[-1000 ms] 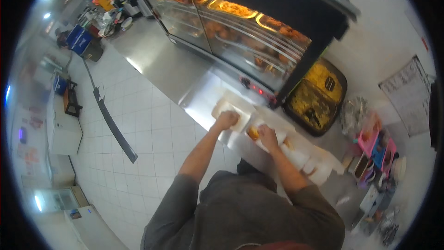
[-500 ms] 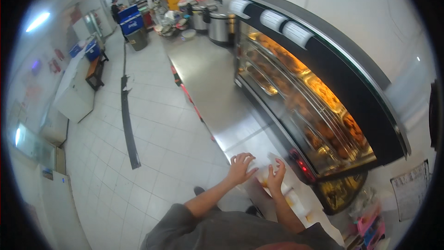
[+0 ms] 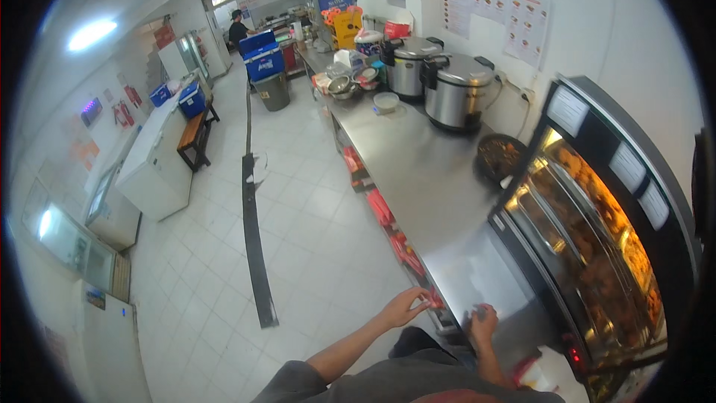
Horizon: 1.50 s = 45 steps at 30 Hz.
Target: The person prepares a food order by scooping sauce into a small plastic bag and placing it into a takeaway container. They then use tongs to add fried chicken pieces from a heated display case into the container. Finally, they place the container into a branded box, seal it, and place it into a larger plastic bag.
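My left hand (image 3: 406,307) hangs at the counter's front edge with its fingers loosely bent and apart, and I see nothing in it. Behind its fingertips are red packets (image 3: 434,298) on the shelf below. My right hand (image 3: 483,322) is over the steel counter (image 3: 466,254), fingers curled in; a small greyish patch shows at them, too blurred to name. Beside my right forearm lies white paper (image 3: 556,369) with red and yellow on it, partly cut off. To the right stands a lit glass food warmer (image 3: 589,231) with trays of browned food.
Farther along the counter are a dark pan (image 3: 500,157) of food, two large steel cookers (image 3: 459,90), a small clear tub (image 3: 385,102) and several bowls. Red packets (image 3: 380,208) line the shelf below. A black strip (image 3: 257,254) crosses the tiled floor. Another person (image 3: 239,30) stands far back.
My view has swung up and to the right, showing more of the counter and cookers. My hands have moved away from the white paper, and my right fingers have curled in.
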{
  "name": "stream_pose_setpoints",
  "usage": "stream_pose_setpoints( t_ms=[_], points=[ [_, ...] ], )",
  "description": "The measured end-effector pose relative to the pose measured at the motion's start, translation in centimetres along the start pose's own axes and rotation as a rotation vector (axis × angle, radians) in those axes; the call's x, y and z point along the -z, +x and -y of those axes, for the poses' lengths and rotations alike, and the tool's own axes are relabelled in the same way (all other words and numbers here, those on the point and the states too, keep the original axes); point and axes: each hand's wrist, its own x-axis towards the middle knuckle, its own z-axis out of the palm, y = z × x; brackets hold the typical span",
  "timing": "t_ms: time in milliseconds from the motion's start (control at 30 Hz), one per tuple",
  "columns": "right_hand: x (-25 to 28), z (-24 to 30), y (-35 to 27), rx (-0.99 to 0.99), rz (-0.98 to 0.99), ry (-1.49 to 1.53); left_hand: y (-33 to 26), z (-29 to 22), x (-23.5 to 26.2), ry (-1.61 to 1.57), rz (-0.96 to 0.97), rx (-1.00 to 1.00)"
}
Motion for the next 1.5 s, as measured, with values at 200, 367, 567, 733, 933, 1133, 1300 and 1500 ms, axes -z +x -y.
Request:
stream_pose_setpoints(
  t_ms=[200, 367, 567, 733, 933, 1133, 1300, 1500],
  points=[
    [-14.3, 3.8, 15.6, -0.074, -0.039, 0.33, 14.7, 9.8, 16.8, 0.031, -0.084, -0.049],
    [-30.9, 12.1, 33.2, 0.083, 0.013, 0.399, 25.5, 15.2, 32.9, 0.116, -0.18, 0.097],
    [-46.5, 40.3, 54.4, 0.564, 0.102, 0.264, 35.9, 28.6, 49.8, 0.063, -0.424, 0.21],
    [-59.9, 59.8, 77.4, 0.931, -0.048, -0.126, 47.7, 42.3, 62.9, 0.168, -0.438, 0.205],
    [-81.2, 71.2, 102.6, 0.966, -0.138, -0.509, 68.9, 54.4, 80.2, 0.339, -0.505, 0.02],
    [-94.0, 70.6, 116.7, 0.809, 0.066, -0.557, 92.9, 57.2, 89.4, 0.459, -0.473, -0.206],
    [-92.3, 74.5, 113.1, 0.86, 0.056, -0.6, 109.4, 62.4, 90.7, 0.716, -0.37, -0.268],
    [-80.3, 75.2, 110.5, 0.862, -0.001, -0.265, 113.4, 64.2, 88.8, 0.714, -0.243, -0.198]
  ],
)
